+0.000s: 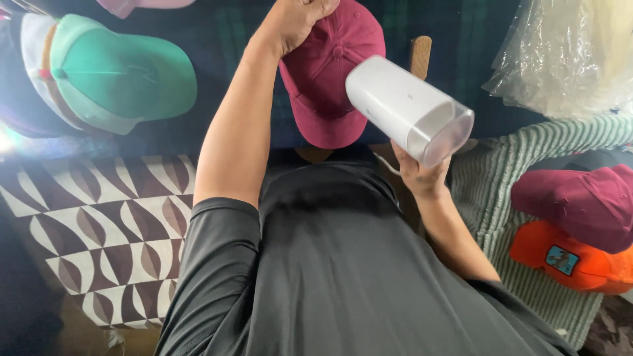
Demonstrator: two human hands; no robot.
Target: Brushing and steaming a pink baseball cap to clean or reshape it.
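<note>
My left hand [293, 20] is raised at the top of the view and grips the crown of a dark red cap [330, 86], which hangs with its brim pointing down. My right hand [419, 175] holds a white cylindrical handheld appliance [405, 105] with a translucent end. Its front end is aimed at the cap's side and sits very close to it. A wooden post [420, 53] shows behind the cap. My dark grey shirt fills the lower middle of the view.
A green cap [125, 76] lies stacked with other caps at the upper left. A maroon cap [580, 204] and an orange cap [567, 260] rest on a green ribbed cloth [488, 191] at the right. A plastic bag [567, 53] sits top right; a brown-and-white patterned rug [99, 224] lies left.
</note>
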